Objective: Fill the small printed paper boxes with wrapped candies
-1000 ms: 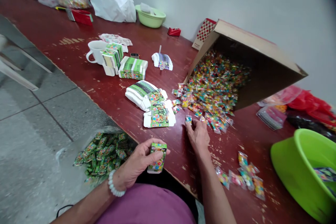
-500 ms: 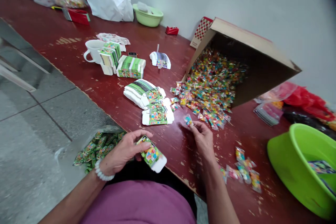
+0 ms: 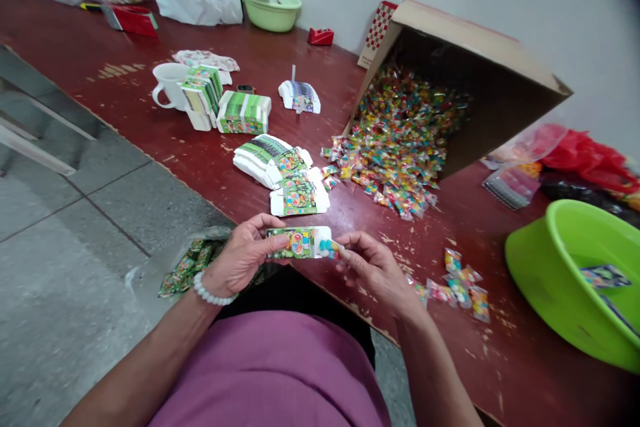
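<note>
My left hand (image 3: pixel 245 250) grips a small green printed candy box (image 3: pixel 295 243), its white end flap pointing right. Between the thumb and fingers of my right hand (image 3: pixel 373 267) is a small clear candy packet (image 3: pixel 330 249) with blue and yellow pieces, held right at the box's flap end. Whether part of the packet is inside the box I cannot tell. Just beyond my hands lie flattened green boxes (image 3: pixel 300 193) in a fanned stack. Many similar packets (image 3: pixel 395 140) spill from a tipped cardboard box (image 3: pixel 480 33) onto the red table.
Several loose packets (image 3: pixel 460 287) lie right of my right arm, near a green basin (image 3: pixel 530 280). Left of me, a bag of filled green packs (image 3: pixel 193 267) sits below the table edge. A white mug (image 3: pixel 170 83) and bundled boxes (image 3: pixel 245 112) stand farther back.
My right hand has brought the candy packet left to the box's flap end. My left hand has turned the box from slanting to nearly level and raised it slightly.
</note>
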